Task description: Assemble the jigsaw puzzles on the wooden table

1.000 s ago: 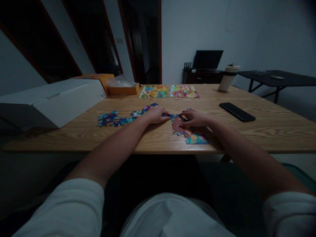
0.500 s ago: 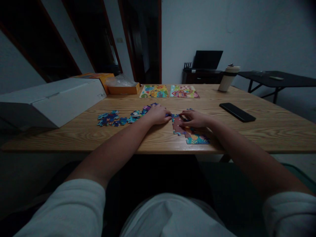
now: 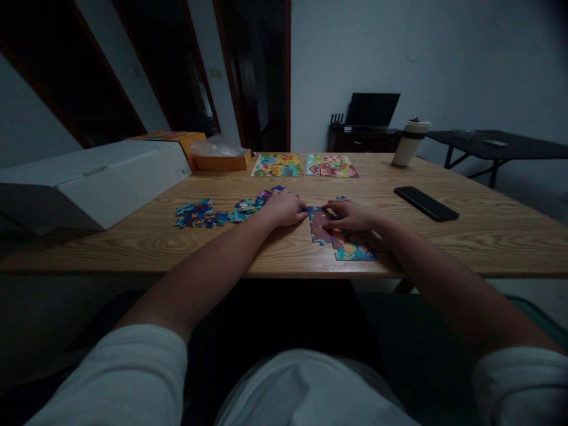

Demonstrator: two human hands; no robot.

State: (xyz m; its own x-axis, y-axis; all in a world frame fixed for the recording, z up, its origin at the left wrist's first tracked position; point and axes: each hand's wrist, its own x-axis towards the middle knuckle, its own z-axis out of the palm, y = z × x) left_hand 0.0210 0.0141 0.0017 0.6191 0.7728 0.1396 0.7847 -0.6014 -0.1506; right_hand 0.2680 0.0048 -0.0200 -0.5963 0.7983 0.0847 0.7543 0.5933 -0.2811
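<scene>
Two hands rest on a wood-grain table, near its front edge. The left hand lies palm down with fingers curled, its fingertips at a small dark puzzle piece; whether it pinches the piece cannot be told in the dim light. The right hand presses flat, fingers spread, on the joined puzzle section, a thin knob-edged slab of brown and teal whose long axis runs from the hands toward the near right edge. Its far part is hidden under the right hand. Loose blue pieces lie scattered left of the left hand. A flat black phone lies well to the right.
</scene>
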